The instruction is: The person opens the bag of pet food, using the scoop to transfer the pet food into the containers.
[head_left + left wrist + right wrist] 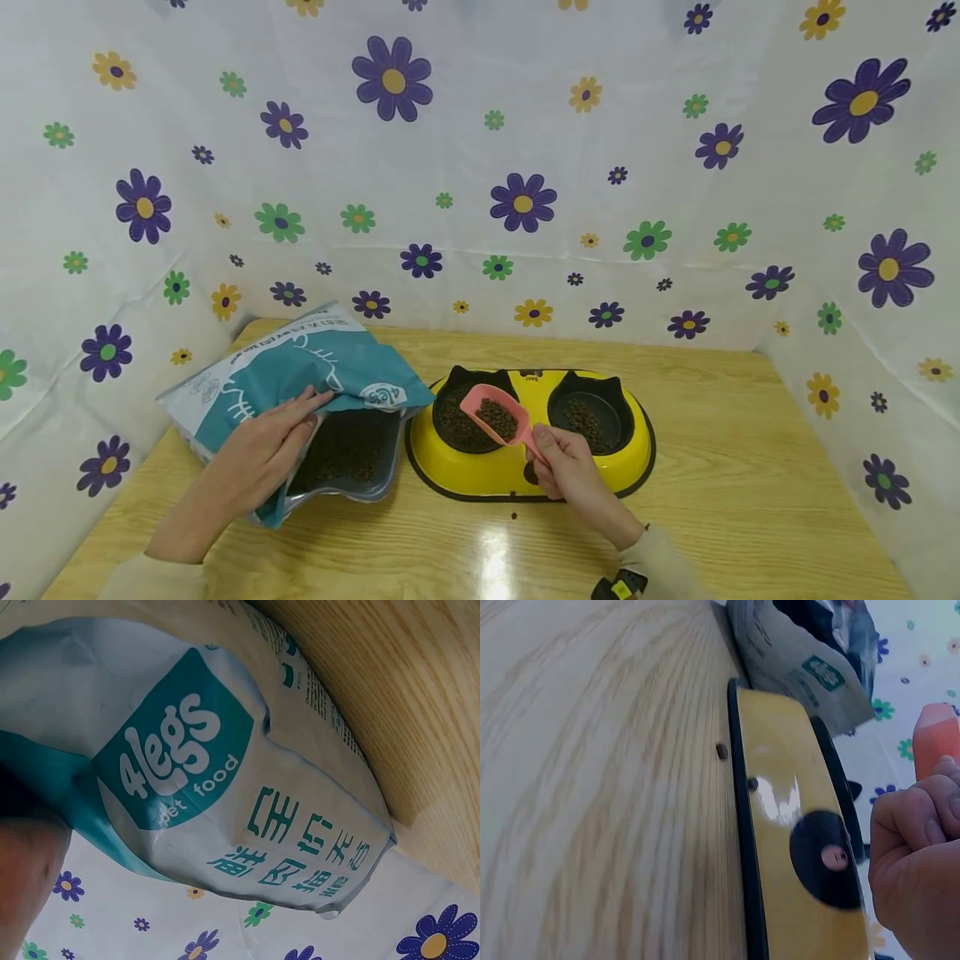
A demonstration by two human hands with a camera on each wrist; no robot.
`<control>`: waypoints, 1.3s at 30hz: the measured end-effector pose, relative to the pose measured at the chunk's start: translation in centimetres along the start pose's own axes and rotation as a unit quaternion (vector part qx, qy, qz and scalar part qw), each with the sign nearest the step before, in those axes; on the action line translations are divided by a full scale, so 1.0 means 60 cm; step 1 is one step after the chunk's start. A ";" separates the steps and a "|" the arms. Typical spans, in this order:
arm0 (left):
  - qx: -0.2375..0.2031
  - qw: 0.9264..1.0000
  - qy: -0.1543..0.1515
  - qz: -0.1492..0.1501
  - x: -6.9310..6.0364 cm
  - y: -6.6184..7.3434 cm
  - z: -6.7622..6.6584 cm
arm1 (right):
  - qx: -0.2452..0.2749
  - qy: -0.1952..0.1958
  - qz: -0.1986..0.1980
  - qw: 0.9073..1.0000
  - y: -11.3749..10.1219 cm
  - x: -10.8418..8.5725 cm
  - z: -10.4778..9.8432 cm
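My left hand grips the opening of a teal and white pet food bag that lies tilted on the left. Brown kibble shows inside its mouth. In my right hand is the handle of a pink scoop loaded with kibble. The scoop hangs over the left bowl of a yellow double feeder. Both black bowls contain kibble; the right one has a thinner layer. In the right wrist view my fingers curl round the scoop, and its load is hidden.
The feeder stands on a wooden table, right of the bag. One loose piece of kibble lies before the feeder, and another sticks at its front edge. A white cloth with flowers hangs behind and at both sides.
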State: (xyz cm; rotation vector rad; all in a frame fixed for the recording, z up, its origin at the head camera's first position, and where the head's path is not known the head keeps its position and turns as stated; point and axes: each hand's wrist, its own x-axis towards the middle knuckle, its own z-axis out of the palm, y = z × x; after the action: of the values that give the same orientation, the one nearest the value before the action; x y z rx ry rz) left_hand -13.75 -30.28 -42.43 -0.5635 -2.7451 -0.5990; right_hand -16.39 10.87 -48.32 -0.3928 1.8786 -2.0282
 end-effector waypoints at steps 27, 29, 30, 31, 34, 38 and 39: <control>-0.020 1.000 -0.006 -0.008 -0.001 0.004 0.000 | -0.277 0.230 0.009 0.933 -0.005 -0.075 -0.142; -0.017 1.000 -0.006 -0.009 -0.001 0.003 0.000 | -0.318 0.242 -0.016 0.917 -0.003 -0.074 -0.146; -0.015 1.000 -0.006 -0.009 -0.001 0.003 0.001 | -0.341 0.246 -0.030 0.907 -0.001 -0.074 -0.147; -0.014 1.000 -0.005 -0.010 -0.001 0.002 0.001 | -0.360 0.248 -0.045 0.898 0.000 -0.073 -0.149; -0.010 1.000 -0.002 -0.010 -0.001 -0.001 0.003 | -0.413 0.255 -0.085 0.870 0.005 -0.071 -0.152; -0.010 1.000 -0.002 -0.011 -0.002 -0.002 0.006 | -0.449 0.258 -0.110 0.849 0.010 -0.069 -0.153; -0.011 1.000 -0.002 -0.011 -0.002 -0.002 0.006 | -0.454 0.258 -0.113 0.846 0.010 -0.069 -0.153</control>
State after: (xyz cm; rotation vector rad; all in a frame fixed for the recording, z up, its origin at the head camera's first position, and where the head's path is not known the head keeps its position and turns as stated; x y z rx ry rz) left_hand -13.77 -30.27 -42.81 -0.5404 -2.7543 -0.6333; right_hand -16.58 20.87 -49.57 -0.3040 3.2242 -1.2686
